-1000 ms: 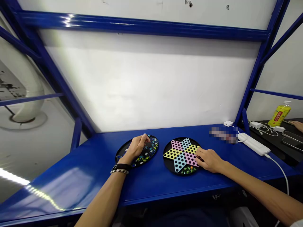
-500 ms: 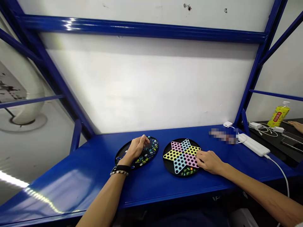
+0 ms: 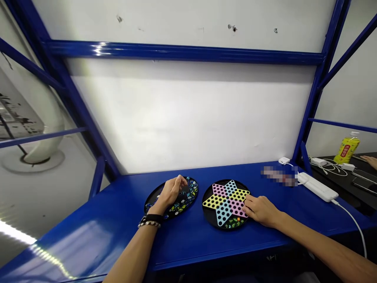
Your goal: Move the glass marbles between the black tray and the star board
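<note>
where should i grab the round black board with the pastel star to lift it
The round black board with the pastel star lies flat on the blue metal shelf, so only its thin rim offers purchase. Probably pinch the bare left rim, coming from the left: the right hand covers the right edge and green marbles sit in the near rim.

Both forearms outstretched, left grip [image 3: 171, 192] curled downward, right grip [image 3: 262, 210] relaxed, palm-down.
</note>
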The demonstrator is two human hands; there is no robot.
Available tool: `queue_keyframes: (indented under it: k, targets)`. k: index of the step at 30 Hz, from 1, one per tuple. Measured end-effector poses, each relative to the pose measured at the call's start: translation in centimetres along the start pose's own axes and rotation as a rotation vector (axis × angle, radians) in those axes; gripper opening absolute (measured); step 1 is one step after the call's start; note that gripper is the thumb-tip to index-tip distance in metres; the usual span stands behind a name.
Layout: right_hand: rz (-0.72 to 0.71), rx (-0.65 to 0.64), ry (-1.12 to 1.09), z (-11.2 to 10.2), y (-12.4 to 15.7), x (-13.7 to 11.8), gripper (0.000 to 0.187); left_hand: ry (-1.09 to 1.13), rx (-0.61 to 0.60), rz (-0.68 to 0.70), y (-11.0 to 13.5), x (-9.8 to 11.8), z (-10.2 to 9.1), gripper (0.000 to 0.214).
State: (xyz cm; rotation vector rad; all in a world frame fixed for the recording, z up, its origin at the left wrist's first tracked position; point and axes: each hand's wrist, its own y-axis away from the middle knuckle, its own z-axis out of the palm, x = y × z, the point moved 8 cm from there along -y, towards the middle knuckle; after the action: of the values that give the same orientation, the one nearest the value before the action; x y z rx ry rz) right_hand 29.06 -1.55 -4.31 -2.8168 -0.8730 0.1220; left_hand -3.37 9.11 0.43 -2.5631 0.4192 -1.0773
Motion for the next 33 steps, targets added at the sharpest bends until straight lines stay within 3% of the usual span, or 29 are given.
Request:
queue_keyframes:
  k: [21,33]
  targets:
    - [-0.011,0.029,-0.031,0.0,0.2,0.5,0.04,0.009,-0.01,-0.001,0.1,0.0,0.0,0.067]
    - [0.146,0.128,-0.149,-0.3,0.6,2.3,0.033,-0.014,-0.008,0.006,0.0,0.5,-0.2,0.068]
